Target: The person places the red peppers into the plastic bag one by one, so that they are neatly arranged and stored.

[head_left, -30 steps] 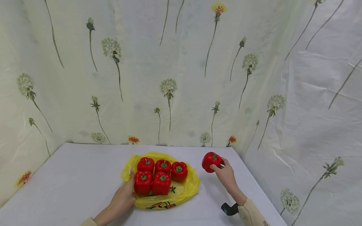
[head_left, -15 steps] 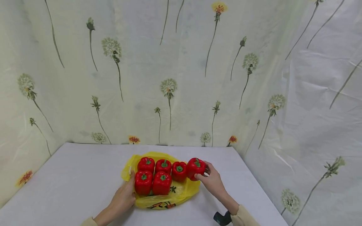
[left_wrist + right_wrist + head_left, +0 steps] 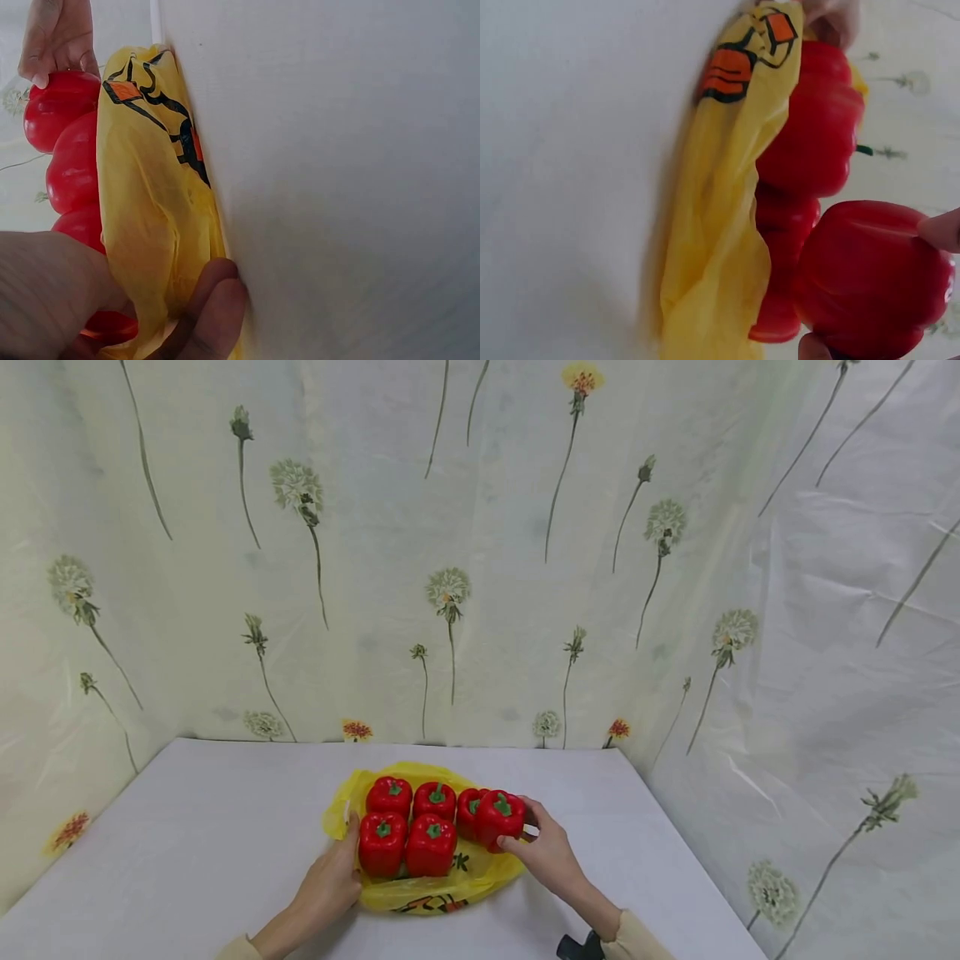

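Note:
A yellow plastic bag (image 3: 483, 878) lies spread on the table with its mouth up, and several red bell peppers (image 3: 431, 846) with green stems stand inside it. At the bag's left side my left hand (image 3: 327, 883) pinches the rim; in the left wrist view the thumb is inside and the fingers (image 3: 217, 319) are outside the plastic. My right hand (image 3: 553, 853) grips another red bell pepper (image 3: 500, 817) over the bag's right part. That pepper overlaps the rightmost one in the head view. The right wrist view shows it above the bag's rim (image 3: 735, 225).
A white table (image 3: 240, 810) spreads out around the bag. Behind it and on the right hang sheets (image 3: 510, 543) printed with dandelions. A black curved object (image 3: 581, 947) shows by the right sleeve.
My right hand has carried its bell pepper leftward and slightly down, from beside the bag to over its right part. The left hand keeps its hold on the rim.

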`<state>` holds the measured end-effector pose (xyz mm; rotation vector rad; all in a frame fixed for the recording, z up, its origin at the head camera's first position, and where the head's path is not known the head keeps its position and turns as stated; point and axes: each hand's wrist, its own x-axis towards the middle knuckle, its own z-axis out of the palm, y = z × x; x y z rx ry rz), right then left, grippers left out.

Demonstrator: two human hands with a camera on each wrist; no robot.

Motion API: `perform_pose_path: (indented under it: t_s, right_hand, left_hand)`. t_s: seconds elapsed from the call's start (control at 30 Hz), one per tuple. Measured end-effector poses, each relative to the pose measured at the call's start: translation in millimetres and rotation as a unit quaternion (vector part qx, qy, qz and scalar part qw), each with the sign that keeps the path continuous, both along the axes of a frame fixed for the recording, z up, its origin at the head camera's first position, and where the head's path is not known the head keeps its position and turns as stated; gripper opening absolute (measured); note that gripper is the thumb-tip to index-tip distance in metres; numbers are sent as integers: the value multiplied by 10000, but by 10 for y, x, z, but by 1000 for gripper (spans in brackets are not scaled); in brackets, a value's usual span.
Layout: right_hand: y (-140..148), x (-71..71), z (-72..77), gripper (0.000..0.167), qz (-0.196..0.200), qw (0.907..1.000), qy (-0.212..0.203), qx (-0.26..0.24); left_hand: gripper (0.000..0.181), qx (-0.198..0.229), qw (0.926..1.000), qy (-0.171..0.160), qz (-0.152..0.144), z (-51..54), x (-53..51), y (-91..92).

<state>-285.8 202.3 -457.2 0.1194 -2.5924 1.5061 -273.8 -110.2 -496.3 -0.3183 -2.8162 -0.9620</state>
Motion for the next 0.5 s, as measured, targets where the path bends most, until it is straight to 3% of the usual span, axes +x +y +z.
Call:
perform_pose_path:
  t_s: [0.23,0.5]
  right_hand:
    - [-91,37,-124,73,433,9989,-149,-21]
    - [-167,36,-221,74,527,9976,-428,97]
  left_hand:
    - [90,6,10000,37,-7,3,5,2]
    - [89,-12,10000,14,16,5,-4,-2]
